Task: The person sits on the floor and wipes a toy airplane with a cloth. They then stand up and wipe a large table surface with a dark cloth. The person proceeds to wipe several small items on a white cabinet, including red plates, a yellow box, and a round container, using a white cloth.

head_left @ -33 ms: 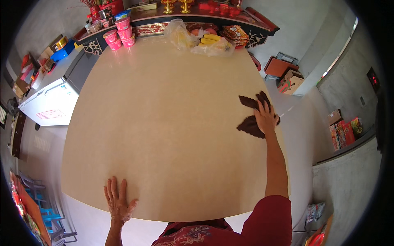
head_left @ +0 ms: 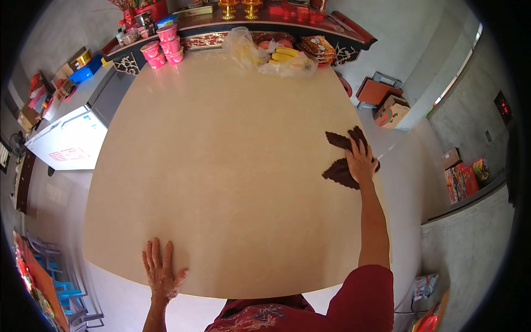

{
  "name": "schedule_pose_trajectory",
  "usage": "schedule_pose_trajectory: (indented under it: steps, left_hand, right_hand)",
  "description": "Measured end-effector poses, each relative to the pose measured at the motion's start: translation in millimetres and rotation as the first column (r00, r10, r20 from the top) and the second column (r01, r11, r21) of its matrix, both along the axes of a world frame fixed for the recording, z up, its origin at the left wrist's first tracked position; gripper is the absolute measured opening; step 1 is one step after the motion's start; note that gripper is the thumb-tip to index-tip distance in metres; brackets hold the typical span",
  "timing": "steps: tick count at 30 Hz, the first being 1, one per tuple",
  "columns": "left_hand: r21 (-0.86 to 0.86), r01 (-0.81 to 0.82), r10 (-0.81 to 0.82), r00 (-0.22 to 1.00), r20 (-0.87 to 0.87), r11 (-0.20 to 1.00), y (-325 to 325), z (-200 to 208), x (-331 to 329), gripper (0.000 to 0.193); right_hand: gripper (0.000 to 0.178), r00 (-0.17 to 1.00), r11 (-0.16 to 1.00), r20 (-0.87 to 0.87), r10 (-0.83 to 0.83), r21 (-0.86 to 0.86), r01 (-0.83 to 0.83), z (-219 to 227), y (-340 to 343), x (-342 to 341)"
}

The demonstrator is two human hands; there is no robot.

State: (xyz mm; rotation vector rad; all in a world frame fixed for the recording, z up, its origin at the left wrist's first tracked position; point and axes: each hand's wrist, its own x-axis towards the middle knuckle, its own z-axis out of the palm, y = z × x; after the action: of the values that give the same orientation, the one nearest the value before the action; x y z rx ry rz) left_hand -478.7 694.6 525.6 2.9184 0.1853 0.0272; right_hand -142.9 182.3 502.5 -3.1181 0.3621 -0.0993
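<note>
A broad beige tabletop (head_left: pixel 232 166) spreads out in front of me. Near its right edge my right hand (head_left: pixel 362 165) presses on a dark brown cloth (head_left: pixel 341 174), its fingers gripping over the bunched part. Loose flaps of the cloth stick out to the left of the fingers, and the palm hides its middle. At the near left edge my left hand (head_left: pixel 161 272) lies flat, fingers spread, palm down on the bare surface. It holds nothing.
Stacked pink tubs (head_left: pixel 168 44), a clear plastic bag (head_left: pixel 243 50), bananas (head_left: pixel 284 54) and packets (head_left: pixel 317 48) stand along the far edge, before a dark carved altar table (head_left: pixel 204 25). A white chest freezer (head_left: pixel 72 141) is at left; cardboard boxes (head_left: pixel 391 110) are at right.
My right hand and the brown cloth have shifted very slightly right and nearer to me. My left hand stays flat at nearly the same spot.
</note>
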Motion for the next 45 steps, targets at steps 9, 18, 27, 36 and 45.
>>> schedule_pose_trajectory:
  steps: [9,18,27,36,45]
  left_hand:
    - [-0.065,0.045,-0.044,0.999,0.022,0.997,3,0,-3,0.082]
    - [-0.224,0.196,-0.137,0.958,0.251,0.955,16,-10,-7,0.098]
    - [-0.392,0.205,-0.042,0.922,0.386,0.897,26,-24,-10,0.085]
    - [-0.110,0.146,-0.122,0.973,0.194,0.983,14,-16,-14,0.075]
    - [-0.046,0.075,-0.067,0.985,0.158,0.996,7,-12,-14,0.083]
  right_hand:
    - [0.056,0.973,0.977,0.108,0.203,0.044,-0.209,6,160,-40]
    - [0.054,0.554,0.561,0.284,0.783,0.063,-0.825,-11,396,-144]
    - [0.049,0.317,0.334,0.394,0.863,0.028,-0.942,-16,369,-289]
    - [0.045,0.630,0.739,0.460,0.626,-0.094,-0.667,-3,169,-317]
    - [0.053,0.965,0.977,0.195,0.175,-0.153,-0.147,-12,-40,-312]
